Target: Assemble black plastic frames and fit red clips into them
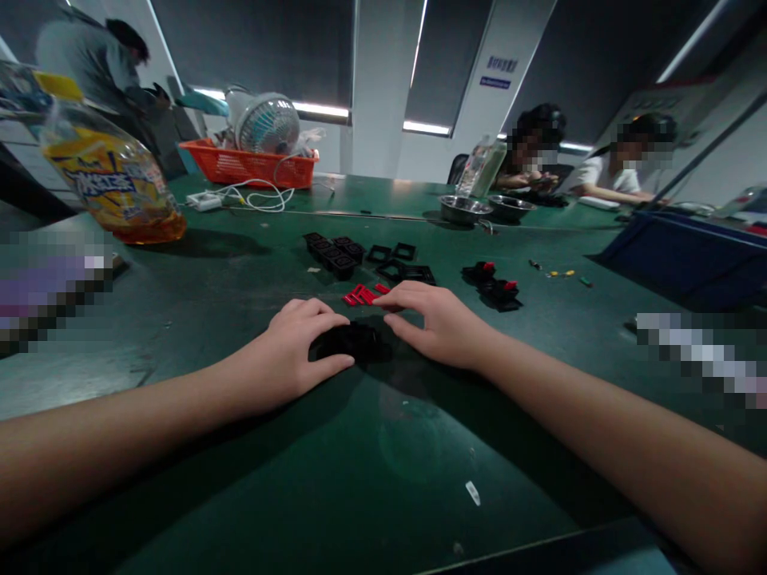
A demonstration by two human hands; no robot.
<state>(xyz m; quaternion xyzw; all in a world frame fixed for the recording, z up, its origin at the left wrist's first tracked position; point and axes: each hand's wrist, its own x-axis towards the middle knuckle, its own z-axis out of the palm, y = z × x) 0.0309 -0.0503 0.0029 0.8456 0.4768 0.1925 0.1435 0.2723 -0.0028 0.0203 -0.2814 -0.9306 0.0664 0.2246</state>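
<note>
My left hand (303, 351) is curled round the left side of a dark black plastic part (359, 342) on the green table, its thumb at the near side and its fingers at the far side. The part's shape is hard to make out in the shadow. Just beyond it lies a small cluster of red plastic pieces (359, 295). My right hand (435, 319) reaches to the right edge of these red pieces with its fingertips. Its thumb and forefinger are apart, and nothing shows between them.
Black square housings (335, 254) and black frames (413, 272) lie farther back. Black parts with red tabs (492, 286) sit to the right. Metal bowls (464, 209), a blue bin (677, 255), a tea bottle (113, 176) and an orange basket (252, 166) stand around. Other people work beyond.
</note>
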